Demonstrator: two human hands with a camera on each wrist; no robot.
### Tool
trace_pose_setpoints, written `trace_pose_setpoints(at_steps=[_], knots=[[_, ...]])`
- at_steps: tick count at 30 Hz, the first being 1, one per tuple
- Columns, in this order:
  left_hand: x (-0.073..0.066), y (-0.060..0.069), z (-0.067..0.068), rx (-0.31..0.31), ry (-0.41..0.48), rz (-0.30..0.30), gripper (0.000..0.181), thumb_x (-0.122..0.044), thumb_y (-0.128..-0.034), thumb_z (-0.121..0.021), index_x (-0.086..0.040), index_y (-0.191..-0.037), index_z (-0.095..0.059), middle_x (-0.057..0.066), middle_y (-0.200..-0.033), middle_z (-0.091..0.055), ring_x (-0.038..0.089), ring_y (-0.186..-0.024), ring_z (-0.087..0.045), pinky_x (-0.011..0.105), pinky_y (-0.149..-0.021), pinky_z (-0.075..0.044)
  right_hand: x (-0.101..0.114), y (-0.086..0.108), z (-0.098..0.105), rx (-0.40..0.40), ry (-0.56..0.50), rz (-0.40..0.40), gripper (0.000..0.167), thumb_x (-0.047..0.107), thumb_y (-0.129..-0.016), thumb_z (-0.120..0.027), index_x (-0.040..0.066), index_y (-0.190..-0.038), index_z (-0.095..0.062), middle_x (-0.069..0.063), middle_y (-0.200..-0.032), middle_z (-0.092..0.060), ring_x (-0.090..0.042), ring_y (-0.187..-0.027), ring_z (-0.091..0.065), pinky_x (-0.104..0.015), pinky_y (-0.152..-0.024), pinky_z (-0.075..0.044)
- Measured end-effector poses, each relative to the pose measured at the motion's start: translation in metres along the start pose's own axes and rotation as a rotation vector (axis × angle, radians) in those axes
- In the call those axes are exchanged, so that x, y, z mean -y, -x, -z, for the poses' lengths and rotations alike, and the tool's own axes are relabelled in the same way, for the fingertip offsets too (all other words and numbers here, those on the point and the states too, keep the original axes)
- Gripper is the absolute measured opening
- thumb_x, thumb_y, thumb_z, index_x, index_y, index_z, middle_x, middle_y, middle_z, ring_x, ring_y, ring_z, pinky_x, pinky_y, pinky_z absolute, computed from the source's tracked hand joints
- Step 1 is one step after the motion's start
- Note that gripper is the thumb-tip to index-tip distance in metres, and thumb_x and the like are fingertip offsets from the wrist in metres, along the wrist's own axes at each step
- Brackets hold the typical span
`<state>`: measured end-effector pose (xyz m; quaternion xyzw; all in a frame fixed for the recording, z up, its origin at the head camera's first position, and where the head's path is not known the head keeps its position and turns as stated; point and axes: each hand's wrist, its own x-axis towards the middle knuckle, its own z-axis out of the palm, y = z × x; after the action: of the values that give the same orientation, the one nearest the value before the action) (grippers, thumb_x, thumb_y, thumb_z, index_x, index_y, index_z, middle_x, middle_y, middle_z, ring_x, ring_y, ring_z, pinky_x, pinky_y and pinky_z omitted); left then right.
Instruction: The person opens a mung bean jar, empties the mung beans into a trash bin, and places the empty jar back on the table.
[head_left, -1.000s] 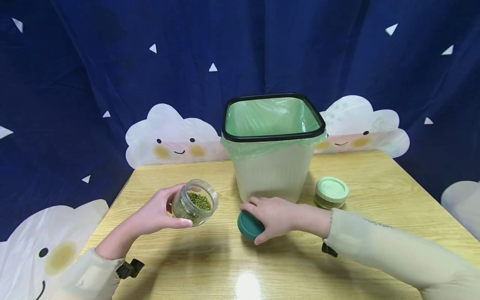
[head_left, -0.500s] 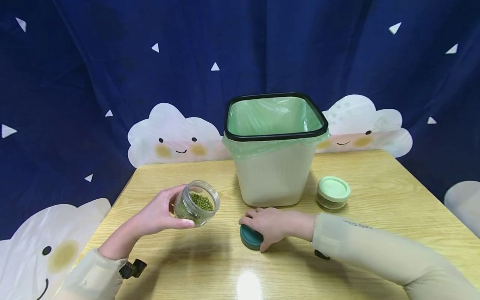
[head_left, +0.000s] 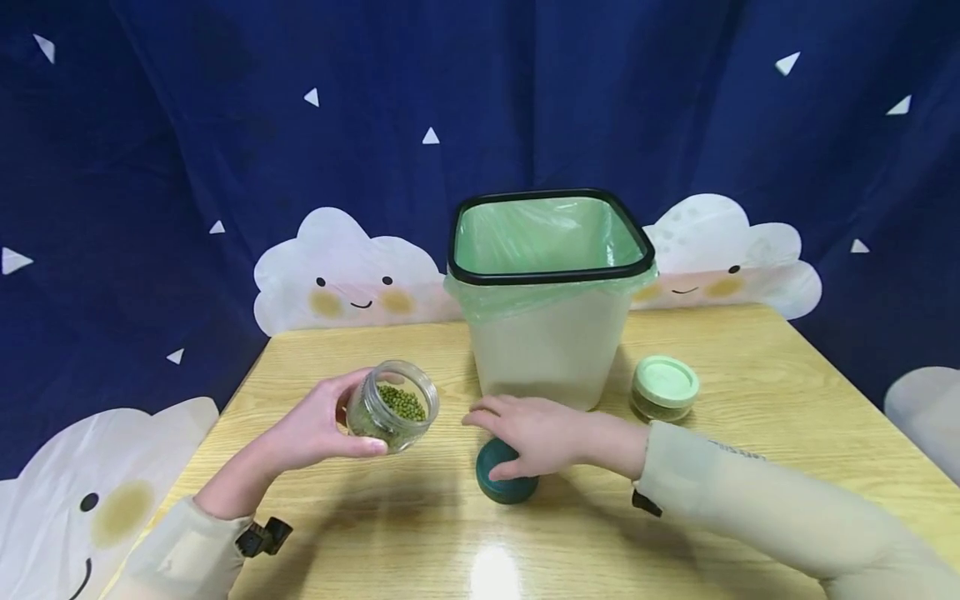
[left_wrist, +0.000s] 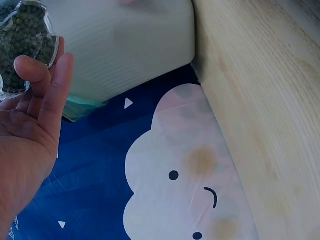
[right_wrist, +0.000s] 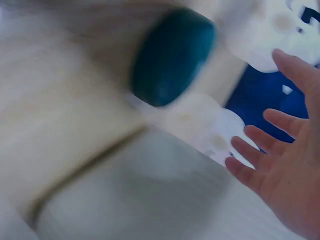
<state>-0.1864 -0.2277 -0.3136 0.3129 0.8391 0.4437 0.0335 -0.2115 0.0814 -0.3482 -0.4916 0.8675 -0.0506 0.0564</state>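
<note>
My left hand (head_left: 322,425) grips a clear open jar (head_left: 393,408), tilted with its mouth facing right and toward me. Small green beans (head_left: 402,403), which look like mung beans, lie inside; the left wrist view also shows the beans (left_wrist: 27,32) through the jar wall. A dark teal lid (head_left: 506,483) rests on the table below my right hand (head_left: 536,433). The fingers of that hand are spread and apart from the lid. In the right wrist view, the blurred lid (right_wrist: 172,57) sits away from the extended fingers (right_wrist: 282,122).
A white bin (head_left: 547,350) with a black rim and a green liner (head_left: 547,233) stands just behind my right hand. To its right, a small jar with a light green lid (head_left: 665,381) sits on the wooden table (head_left: 360,533). A blue curtain (head_left: 375,100) hangs behind.
My right hand set the teal lid down on the table, let go and lifted off it, its fingers spreading. The left hand still holds the jar at nearly the same place.
</note>
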Motion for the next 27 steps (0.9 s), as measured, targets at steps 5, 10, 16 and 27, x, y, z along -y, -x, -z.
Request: trace_pose_setpoints(at_steps=[5, 10, 16, 27], knots=[[-0.004, -0.003, 0.002, -0.011, -0.024, -0.011, 0.063, -0.014, -0.071, -0.083, -0.002, -0.127, -0.056, 0.005, -0.098, -0.065, 0.018, -0.082, -0.062, 0.033, -0.064, -0.054, 0.0, 0.012, 0.032, -0.195, 0.037, 0.112, 0.065, 0.044, -0.092, -0.064, 0.01, -0.143, -0.042, -0.008, -0.144, -0.042, -0.022, -0.131, -0.042, -0.038, -0.104, -0.04], [-0.01, -0.006, 0.008, -0.026, -0.051, -0.003, 0.064, -0.013, -0.0704, -0.084, -0.003, -0.127, -0.056, 0.004, -0.098, -0.065, 0.018, -0.082, -0.062, 0.033, -0.064, -0.054, 0.0, 0.03, 0.059, -0.385, 0.104, 0.229, 0.058, 0.041, -0.093, -0.063, 0.008, -0.138, -0.048, -0.007, -0.14, -0.047, -0.02, -0.128, -0.045, -0.037, -0.099, -0.044], [-0.023, -0.013, 0.018, -0.05, -0.089, -0.003, 0.065, -0.012, -0.0696, -0.085, 0.0, -0.126, -0.056, 0.005, -0.097, -0.065, 0.019, -0.082, -0.062, 0.032, -0.066, -0.054, -0.006, 0.051, 0.091, -0.603, 0.158, 0.313, 0.052, 0.044, -0.099, -0.052, 0.003, -0.132, -0.053, -0.012, -0.133, -0.053, -0.025, -0.12, -0.053, -0.043, -0.092, -0.049], [-0.046, -0.033, 0.031, -0.111, -0.135, -0.04, 0.07, -0.01, -0.0696, -0.084, 0.001, -0.131, -0.053, 0.009, -0.102, -0.065, 0.021, -0.084, -0.062, 0.031, -0.068, -0.054, -0.044, 0.079, 0.13, -0.82, 0.299, 0.135, 0.059, 0.053, -0.1, -0.041, 0.003, -0.129, -0.055, -0.016, -0.133, -0.053, -0.034, -0.116, -0.053, -0.053, -0.089, -0.047]])
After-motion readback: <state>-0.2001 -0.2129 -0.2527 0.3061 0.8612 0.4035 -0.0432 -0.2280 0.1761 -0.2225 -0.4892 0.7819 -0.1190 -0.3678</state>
